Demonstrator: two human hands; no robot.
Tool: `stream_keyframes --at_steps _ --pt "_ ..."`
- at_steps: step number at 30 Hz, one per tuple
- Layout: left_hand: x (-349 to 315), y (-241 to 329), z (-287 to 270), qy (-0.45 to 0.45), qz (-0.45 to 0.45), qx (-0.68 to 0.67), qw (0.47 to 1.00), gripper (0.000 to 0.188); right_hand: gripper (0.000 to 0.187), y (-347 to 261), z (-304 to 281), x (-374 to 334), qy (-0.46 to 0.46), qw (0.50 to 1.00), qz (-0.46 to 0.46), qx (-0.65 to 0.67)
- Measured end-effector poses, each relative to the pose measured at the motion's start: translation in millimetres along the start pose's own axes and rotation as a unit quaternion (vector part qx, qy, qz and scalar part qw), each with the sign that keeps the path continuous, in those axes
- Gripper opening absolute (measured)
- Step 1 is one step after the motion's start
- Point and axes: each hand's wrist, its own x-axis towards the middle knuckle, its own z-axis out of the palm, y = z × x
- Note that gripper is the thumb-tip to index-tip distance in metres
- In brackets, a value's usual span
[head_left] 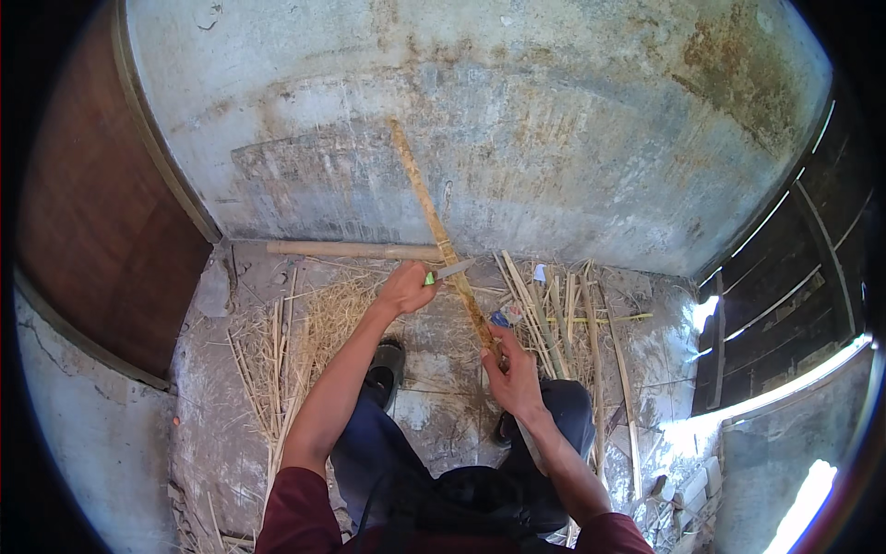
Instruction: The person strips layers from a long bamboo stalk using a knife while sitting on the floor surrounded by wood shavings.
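Note:
My left hand (408,289) is closed round the green handle of a knife (452,270). The blade points right and lies across a long bamboo strip (425,198), touching it or just over it; I cannot tell which. This yellow-brown, mottled strip slants from the wall side down toward my right knee. My right hand (513,377) grips its near end, the fingers wrapped round it. Pale shavings (337,319) lie heaped on the floor beside my left forearm.
A thick bamboo pole (355,249) lies along the foot of the stained wall (554,120). Several split bamboo sticks (595,355) are strewn on the right, more (277,369) on the left. A brown door (111,203) stands at the left, dark slatted boards (784,268) at the right.

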Motion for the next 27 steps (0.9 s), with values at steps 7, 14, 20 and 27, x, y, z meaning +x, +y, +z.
stream_keyframes --at_steps 7,14,20,27 --pt "6.6 -8.3 15.7 0.078 0.037 -0.007 0.996 0.039 0.038 -5.1 -1.4 -0.2 0.007 1.0 -0.001 0.003" --pt "26.8 -43.8 -6.4 0.189 -0.025 -0.071 0.979 0.032 0.037 4.3 5.7 -21.3 -0.002 0.999 0.008 0.033" --pt "15.8 -42.5 7.0 0.129 0.008 0.021 0.991 0.032 0.037 -3.4 -1.1 -1.8 -0.015 0.999 0.045 0.007" --pt "5.7 0.2 5.9 0.085 0.016 -0.027 0.996 0.03 0.037 0.4 5.3 -2.6 -0.002 0.999 0.02 0.031"
